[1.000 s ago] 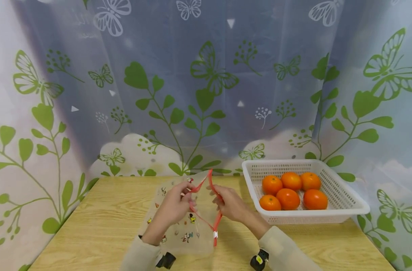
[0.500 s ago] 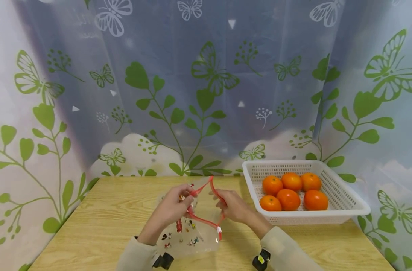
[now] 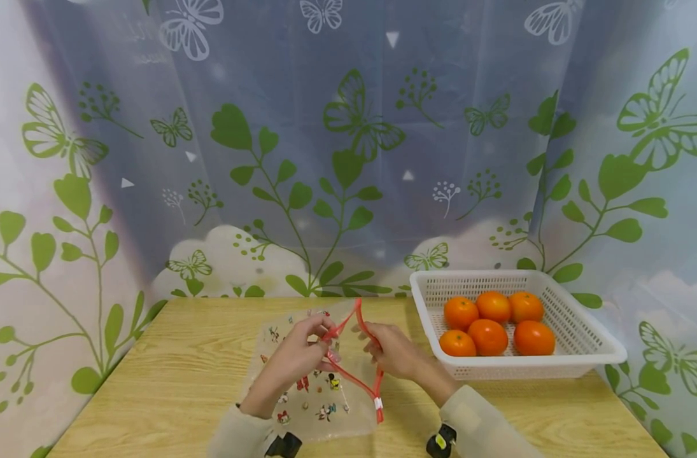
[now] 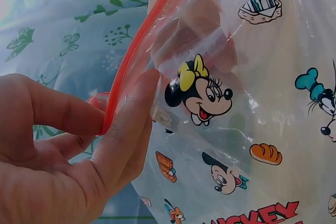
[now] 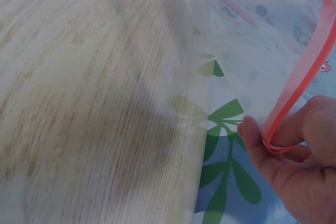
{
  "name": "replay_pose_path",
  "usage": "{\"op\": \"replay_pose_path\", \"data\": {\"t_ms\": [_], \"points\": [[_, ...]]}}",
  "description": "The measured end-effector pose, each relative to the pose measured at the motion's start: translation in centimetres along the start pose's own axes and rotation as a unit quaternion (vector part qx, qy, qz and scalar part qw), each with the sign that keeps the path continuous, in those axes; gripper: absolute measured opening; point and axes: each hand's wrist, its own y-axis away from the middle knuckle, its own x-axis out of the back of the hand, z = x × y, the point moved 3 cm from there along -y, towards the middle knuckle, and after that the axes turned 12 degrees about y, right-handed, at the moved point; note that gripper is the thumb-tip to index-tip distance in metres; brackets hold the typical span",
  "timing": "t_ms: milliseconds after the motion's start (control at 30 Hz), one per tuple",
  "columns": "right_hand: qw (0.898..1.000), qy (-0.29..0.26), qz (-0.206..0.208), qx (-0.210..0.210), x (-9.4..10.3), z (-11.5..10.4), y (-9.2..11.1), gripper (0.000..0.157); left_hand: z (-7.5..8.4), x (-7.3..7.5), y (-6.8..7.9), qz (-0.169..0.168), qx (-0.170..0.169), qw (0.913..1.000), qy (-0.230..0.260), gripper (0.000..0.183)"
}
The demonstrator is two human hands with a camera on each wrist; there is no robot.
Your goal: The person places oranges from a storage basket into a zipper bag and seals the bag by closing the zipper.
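A clear zip bag point(image 3: 309, 407) with cartoon prints and a red zip edge is held over the table, its mouth spread apart between my two hands. My left hand point(image 3: 295, 356) pinches the left side of the red edge between thumb and fingers; the left wrist view shows this grip closely, beside the bag's printed side point(image 4: 262, 103). On the opposite side, my right hand point(image 3: 398, 350) pinches the red edge, and in the right wrist view the red strip point(image 5: 299, 85) bends into those fingers. A white slider point(image 3: 379, 402) sits near the strip's near end.
At the right stands a white perforated plastic basket point(image 3: 531, 361) holding several oranges point(image 3: 487, 336). Wood-grain table point(image 3: 170, 369) lies under everything. A patterned curtain point(image 3: 291, 210) with green leaves and butterflies hangs behind and at both sides.
The bag's mouth has come slightly lower and the slider has shifted a little right. Loose film has swung and spread back toward the left. Both hands keep their grip; the basket is unmoved.
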Motion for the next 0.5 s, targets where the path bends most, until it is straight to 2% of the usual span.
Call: {"op": "replay_pose_path", "data": {"t_ms": [167, 500], "points": [[1.000, 0.005, 0.001, 0.002, -0.14, 0.17, 0.16, 0.042, -0.15, 0.17, -0.09, 0.004, -0.006, 1.0000, 0.003, 0.023], [1.000, 0.018, 0.015, 0.008, -0.36, 0.74, 0.34, 0.043, 0.41, 0.77, -0.08, 0.024, -0.014, 0.9994, -0.023, 0.024]]}}
